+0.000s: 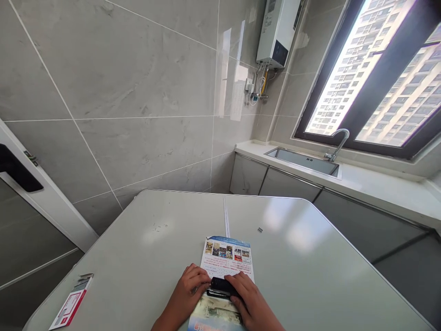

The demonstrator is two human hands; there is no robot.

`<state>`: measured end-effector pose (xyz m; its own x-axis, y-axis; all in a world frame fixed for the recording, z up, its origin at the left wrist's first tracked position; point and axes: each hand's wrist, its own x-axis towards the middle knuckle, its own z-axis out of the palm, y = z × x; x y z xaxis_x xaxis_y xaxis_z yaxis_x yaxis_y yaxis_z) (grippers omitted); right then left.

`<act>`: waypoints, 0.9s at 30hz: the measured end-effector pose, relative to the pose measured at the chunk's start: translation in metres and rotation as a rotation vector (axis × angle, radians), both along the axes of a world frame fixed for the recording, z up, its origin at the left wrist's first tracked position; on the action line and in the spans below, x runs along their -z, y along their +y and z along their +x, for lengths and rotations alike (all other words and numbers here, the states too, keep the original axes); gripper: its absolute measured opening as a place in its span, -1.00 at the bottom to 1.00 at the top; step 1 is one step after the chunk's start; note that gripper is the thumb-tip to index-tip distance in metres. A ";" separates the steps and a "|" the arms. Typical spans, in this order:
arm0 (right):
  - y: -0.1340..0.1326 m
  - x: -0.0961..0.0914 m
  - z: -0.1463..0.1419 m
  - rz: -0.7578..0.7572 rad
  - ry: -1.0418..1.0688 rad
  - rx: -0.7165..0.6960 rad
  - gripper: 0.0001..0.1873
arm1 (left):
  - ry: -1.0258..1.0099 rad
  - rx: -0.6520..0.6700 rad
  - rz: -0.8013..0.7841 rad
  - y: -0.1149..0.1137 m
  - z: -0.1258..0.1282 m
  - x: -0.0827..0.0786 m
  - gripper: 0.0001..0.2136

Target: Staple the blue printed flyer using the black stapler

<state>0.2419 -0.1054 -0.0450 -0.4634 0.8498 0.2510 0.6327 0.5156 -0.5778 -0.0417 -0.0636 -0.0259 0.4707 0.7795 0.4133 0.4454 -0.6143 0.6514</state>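
Observation:
A printed leaflet with small photos and red text lies on the white folding table, near its front edge. On the leaflet's lower half sits a small black stapler-like device. My left hand has its fingers curled against the left end of the device. My right hand lies over the device's right end, fingers closed on it. The lower part of the leaflet is partly hidden under both hands.
A red-and-white card or packet lies at the table's front-left corner. Behind the table run a tiled wall, a counter with a steel sink and tap, a window, and a wall-mounted water heater. A door stands at left.

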 end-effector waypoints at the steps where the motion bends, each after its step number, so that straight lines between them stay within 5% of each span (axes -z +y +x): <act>1: 0.000 0.000 0.000 0.000 -0.004 0.005 -0.47 | 0.010 -0.002 -0.010 -0.002 -0.001 0.000 -0.89; 27: -0.003 -0.012 -0.003 -0.043 0.035 0.017 -0.49 | 0.097 0.010 -0.023 -0.007 -0.001 -0.008 -0.89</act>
<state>0.2392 -0.1080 -0.0328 -0.4403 0.8679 0.2301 0.6201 0.4793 -0.6211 -0.0424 -0.0708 -0.0181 0.5156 0.7832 0.3475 0.5008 -0.6045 0.6195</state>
